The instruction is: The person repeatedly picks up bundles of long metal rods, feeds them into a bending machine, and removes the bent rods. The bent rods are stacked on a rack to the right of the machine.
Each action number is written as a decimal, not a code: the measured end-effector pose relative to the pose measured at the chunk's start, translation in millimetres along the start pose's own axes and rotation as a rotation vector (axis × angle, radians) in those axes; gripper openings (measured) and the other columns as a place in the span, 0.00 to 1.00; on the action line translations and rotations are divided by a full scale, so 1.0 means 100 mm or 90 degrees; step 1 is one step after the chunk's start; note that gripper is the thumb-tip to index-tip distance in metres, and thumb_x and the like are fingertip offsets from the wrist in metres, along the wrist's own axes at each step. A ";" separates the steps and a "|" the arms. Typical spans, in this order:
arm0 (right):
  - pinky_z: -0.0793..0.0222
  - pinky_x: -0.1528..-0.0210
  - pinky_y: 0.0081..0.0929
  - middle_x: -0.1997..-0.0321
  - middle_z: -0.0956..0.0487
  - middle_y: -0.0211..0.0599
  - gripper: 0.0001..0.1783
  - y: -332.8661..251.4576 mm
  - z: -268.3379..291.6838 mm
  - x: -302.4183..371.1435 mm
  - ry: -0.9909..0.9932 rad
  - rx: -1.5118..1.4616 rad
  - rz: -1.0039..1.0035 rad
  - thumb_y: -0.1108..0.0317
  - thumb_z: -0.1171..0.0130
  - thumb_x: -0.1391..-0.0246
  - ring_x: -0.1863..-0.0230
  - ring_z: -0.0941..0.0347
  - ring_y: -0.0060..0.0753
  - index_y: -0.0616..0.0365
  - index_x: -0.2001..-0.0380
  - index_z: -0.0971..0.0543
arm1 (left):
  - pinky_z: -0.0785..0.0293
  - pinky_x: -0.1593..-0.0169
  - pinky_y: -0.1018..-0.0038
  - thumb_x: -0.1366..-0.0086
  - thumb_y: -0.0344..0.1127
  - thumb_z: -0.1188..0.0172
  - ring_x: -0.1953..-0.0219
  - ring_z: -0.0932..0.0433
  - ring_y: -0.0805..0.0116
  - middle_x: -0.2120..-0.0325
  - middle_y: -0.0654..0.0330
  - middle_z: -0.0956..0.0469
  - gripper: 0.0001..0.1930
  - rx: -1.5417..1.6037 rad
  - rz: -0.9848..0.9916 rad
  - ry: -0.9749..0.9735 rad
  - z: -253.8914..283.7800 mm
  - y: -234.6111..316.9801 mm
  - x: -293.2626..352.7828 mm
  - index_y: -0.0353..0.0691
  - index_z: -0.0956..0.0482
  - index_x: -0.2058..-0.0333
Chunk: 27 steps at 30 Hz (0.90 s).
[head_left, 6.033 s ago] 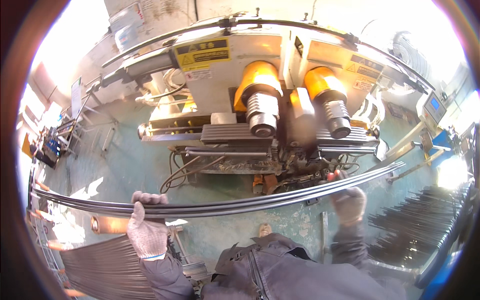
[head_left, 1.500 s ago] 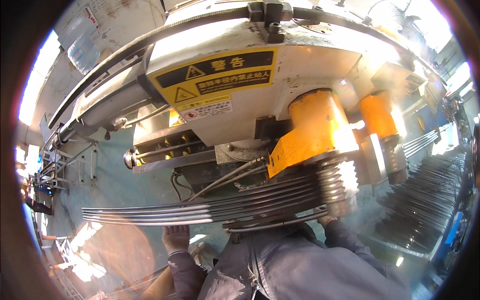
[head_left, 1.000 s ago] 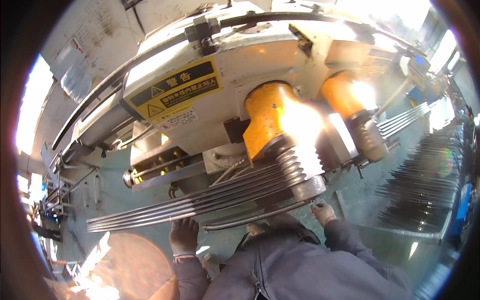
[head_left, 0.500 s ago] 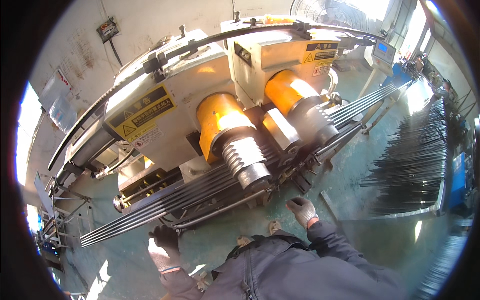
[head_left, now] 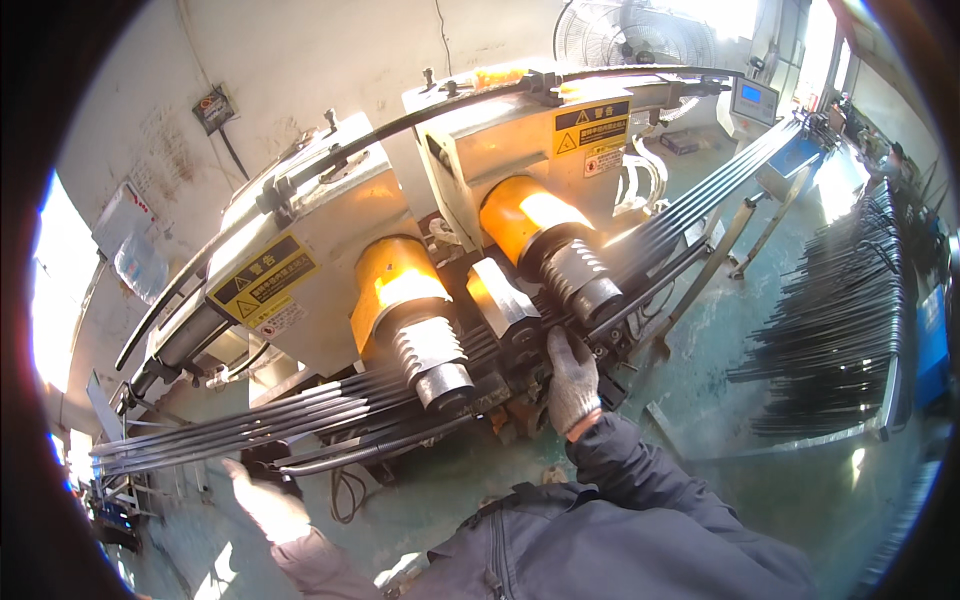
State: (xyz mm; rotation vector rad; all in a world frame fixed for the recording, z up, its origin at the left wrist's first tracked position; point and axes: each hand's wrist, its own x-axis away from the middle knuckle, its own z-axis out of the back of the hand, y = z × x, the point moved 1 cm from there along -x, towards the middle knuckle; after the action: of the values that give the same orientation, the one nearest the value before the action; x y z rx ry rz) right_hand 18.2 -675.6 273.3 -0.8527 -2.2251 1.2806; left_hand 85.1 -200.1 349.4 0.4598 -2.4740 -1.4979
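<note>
Plainly, I find the left hand [head_left: 268, 507] just below the left part of the long dark rods [head_left: 290, 412], thumb out, shadowed fingers too dark for me to tell their grip. The rods slant across the machine [head_left: 560, 125], past its ringed cylinders [head_left: 427, 345]; I judge them stiff, smooth, weighty together, best held at two spread points. Farther right, the right hand [head_left: 573, 382] touches the machine, its grip unclear to me.

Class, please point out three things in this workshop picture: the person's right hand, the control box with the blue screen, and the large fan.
Right hand [head_left: 574, 382]: head view, on the back of the glove.
Control box [head_left: 752, 97]: head view, on its front face.
Large fan [head_left: 630, 44]: head view, near its hub.
</note>
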 end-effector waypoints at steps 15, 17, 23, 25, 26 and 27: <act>0.15 0.48 0.37 0.45 0.11 0.35 0.24 0.21 -0.09 -0.68 -0.054 -0.186 0.010 0.65 0.21 0.34 0.51 0.14 0.31 0.57 0.38 0.14 | 0.16 0.43 0.67 0.16 0.37 0.35 0.53 0.15 0.65 0.50 0.55 0.14 0.19 -0.124 -0.273 -0.175 -1.96 1.46 -0.30 0.34 0.22 0.35; 0.17 0.41 0.38 0.39 0.12 0.38 0.27 0.33 -0.06 -0.79 -0.023 -0.097 -0.017 0.63 0.22 0.32 0.44 0.14 0.34 0.59 0.35 0.16 | 0.14 0.46 0.67 0.17 0.34 0.36 0.53 0.14 0.62 0.50 0.53 0.14 0.20 -0.132 -0.247 -0.171 -2.16 1.45 -0.31 0.37 0.23 0.32; 0.19 0.35 0.38 0.34 0.13 0.40 0.32 0.21 -0.06 -0.77 -0.040 -0.036 0.066 0.57 0.19 0.34 0.35 0.16 0.36 0.61 0.33 0.15 | 0.15 0.46 0.67 0.20 0.25 0.39 0.57 0.14 0.62 0.56 0.52 0.16 0.22 -0.204 -0.288 -0.363 -2.87 1.43 -0.07 0.35 0.29 0.32; 0.18 0.37 0.38 0.36 0.12 0.39 0.33 0.07 -0.07 -0.68 -0.011 -0.035 0.035 0.55 0.18 0.35 0.39 0.15 0.36 0.60 0.34 0.15 | 0.16 0.48 0.68 0.22 0.23 0.40 0.59 0.15 0.65 0.58 0.53 0.15 0.21 -0.313 -0.326 -0.352 -3.18 1.43 0.04 0.35 0.27 0.34; 0.18 0.38 0.38 0.36 0.12 0.38 0.32 0.01 -0.08 -0.64 -0.012 -0.046 0.007 0.55 0.19 0.35 0.40 0.15 0.36 0.60 0.34 0.15 | 0.17 0.50 0.70 0.22 0.23 0.39 0.61 0.15 0.67 0.60 0.55 0.15 0.20 -0.279 -0.334 -0.392 -3.26 1.37 0.16 0.36 0.26 0.35; 0.18 0.39 0.38 0.37 0.12 0.38 0.32 -0.04 -0.09 -0.62 -0.040 -0.076 0.015 0.55 0.19 0.34 0.40 0.15 0.35 0.60 0.34 0.15 | 0.17 0.48 0.73 0.22 0.26 0.37 0.58 0.15 0.70 0.59 0.58 0.14 0.21 -0.366 -0.338 -0.383 -3.40 1.38 0.21 0.36 0.26 0.34</act>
State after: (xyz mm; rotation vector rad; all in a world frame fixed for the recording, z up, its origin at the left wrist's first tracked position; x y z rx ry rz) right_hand 67.2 -714.9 277.5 -0.8971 -2.3680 1.2108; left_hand 159.3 -427.0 628.5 0.6535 -2.1974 -2.7976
